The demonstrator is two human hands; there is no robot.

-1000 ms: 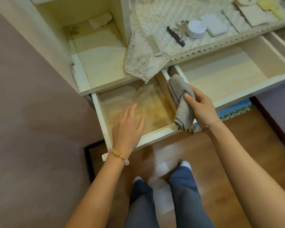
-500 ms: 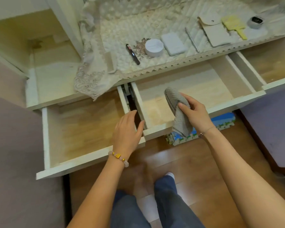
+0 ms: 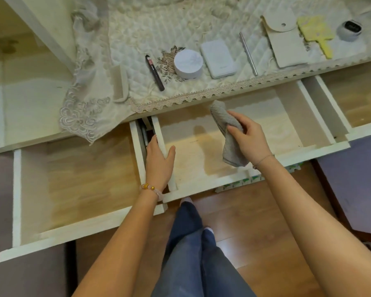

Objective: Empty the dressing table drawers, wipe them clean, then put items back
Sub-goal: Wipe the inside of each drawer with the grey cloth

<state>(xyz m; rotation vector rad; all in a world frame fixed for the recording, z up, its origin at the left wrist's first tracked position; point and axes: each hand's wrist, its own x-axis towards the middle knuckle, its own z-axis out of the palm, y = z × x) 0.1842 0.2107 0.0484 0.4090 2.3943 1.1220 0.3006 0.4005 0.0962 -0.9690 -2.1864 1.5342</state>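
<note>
Three white drawers with wooden bottoms stand pulled out and hold nothing: the left drawer (image 3: 73, 234), the middle drawer (image 3: 276, 156) and the right drawer (image 3: 364, 130). My left hand (image 3: 160, 162) grips the left side wall of the middle drawer, fingers in the gap between drawers, thumb inside. Above the middle drawer, my right hand (image 3: 247, 137) is shut on a grey waffle cloth (image 3: 227, 133) that hangs down. On the quilted tabletop cover (image 3: 137, 39) lie a dark pen (image 3: 154, 72), a round white box (image 3: 187, 64), a flat white case (image 3: 219, 58), a metal stick (image 3: 247, 53), a beige pouch (image 3: 286, 43), a yellow hand mirror (image 3: 317, 33) and a comb (image 3: 120, 84).
A lace cloth corner (image 3: 81, 116) hangs over the left drawer's back. An open shelf bay (image 3: 30, 93) lies at the left. My legs and feet (image 3: 191, 243) stand on the wooden floor below the drawer fronts. A small grey device (image 3: 350, 30) sits at the far right of the tabletop.
The view has swung right from the left drawer to the middle one. My left hand went from the left drawer's front to the middle drawer's side wall; my right hand carried the cloth over the middle drawer.
</note>
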